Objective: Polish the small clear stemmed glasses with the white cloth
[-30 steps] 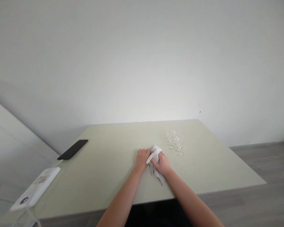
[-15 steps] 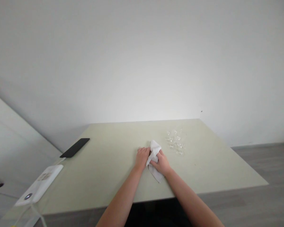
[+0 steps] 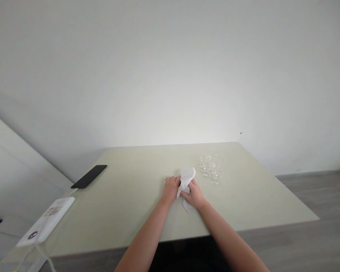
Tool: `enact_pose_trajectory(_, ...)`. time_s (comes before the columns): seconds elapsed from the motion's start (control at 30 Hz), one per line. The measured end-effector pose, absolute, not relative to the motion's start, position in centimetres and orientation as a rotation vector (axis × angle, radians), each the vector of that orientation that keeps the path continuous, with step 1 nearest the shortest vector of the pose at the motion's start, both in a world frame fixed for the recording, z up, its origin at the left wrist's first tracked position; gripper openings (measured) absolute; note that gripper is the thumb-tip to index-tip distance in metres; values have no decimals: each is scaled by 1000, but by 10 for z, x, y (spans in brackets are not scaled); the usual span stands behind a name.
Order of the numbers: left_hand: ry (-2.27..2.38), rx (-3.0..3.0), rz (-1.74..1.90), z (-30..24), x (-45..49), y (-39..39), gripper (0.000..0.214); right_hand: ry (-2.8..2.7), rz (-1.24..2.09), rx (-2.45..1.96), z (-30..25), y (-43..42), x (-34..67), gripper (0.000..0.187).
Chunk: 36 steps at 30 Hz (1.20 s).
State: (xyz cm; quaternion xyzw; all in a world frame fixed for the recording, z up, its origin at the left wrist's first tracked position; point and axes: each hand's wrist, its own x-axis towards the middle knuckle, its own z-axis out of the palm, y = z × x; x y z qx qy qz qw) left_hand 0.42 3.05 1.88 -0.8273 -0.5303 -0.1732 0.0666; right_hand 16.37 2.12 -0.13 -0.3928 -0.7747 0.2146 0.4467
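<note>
My right hand (image 3: 195, 194) is closed round a crumpled white cloth (image 3: 187, 175), whose loose end hangs down toward the tabletop. Right beside it, my left hand (image 3: 170, 189) is closed, its fingers curled over something small that barely shows at the fingertips; I cannot make out what it is. The cloth lies between both hands and touches the left one. Several small clear, shiny glass-like pieces (image 3: 209, 168) rest on the table to the right, beyond my right hand.
Both hands are over a pale table (image 3: 136, 181) that stands against a white wall (image 3: 170, 83). Along its left edge are a flat black object (image 3: 89, 176) and a white box-like device (image 3: 47, 223) with a cable (image 3: 44, 257). A white cabinet (image 3: 19, 181) is at the left.
The cloth has shifted a little in my right hand: its top bulges more to the right and its lower end hangs shorter. My left hand stays nearly in place.
</note>
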Motion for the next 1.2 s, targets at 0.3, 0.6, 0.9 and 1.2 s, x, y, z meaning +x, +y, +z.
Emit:
enact_pose_trajectory(0.3,-1494,-2433,-645,14,10,32,20,-1513,812,-1048,-3,30,161,27)
enact_pose_trajectory(0.6,-1643,-2505,-478,13,6,35,14,-1912,514,-851,11,17,163,27)
enact_pose_trajectory(0.9,-1600,-2411,-558,16,10,31,15,-1776,699,-995,0,26,167,28)
enact_pose_trajectory(1.2,-1632,-2415,-631,20,8,30,16,-1788,617,-992,8,22,162,40)
